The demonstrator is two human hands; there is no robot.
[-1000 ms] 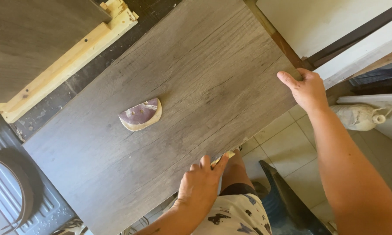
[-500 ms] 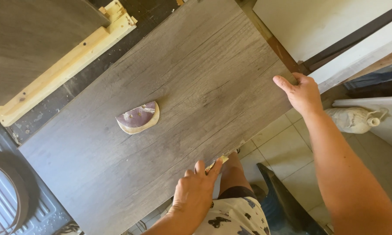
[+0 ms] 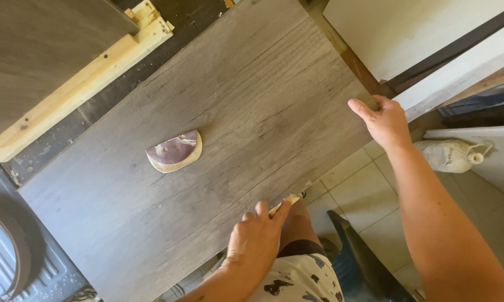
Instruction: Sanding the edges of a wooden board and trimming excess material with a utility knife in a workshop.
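Grey wood-grain board (image 3: pixel 207 140) long axis diagonal; left hand (image 3: pixel 257 237) pinches sandpaper scrap (image 3: pixel 284 204) against near edge, right hand (image 3: pixel 387 120) grips far-right corner.

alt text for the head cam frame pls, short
Seen from above, a person's left hand presses a small yellowish pad to the near edge of a grey wood-grain panel while the right hand grips its right corner. A folded purple sanding disc lies on the panel.

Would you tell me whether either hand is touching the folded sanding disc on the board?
No: the folded sanding disc lies alone mid-board, while the left hand and right hand hold the grey board at its edges.
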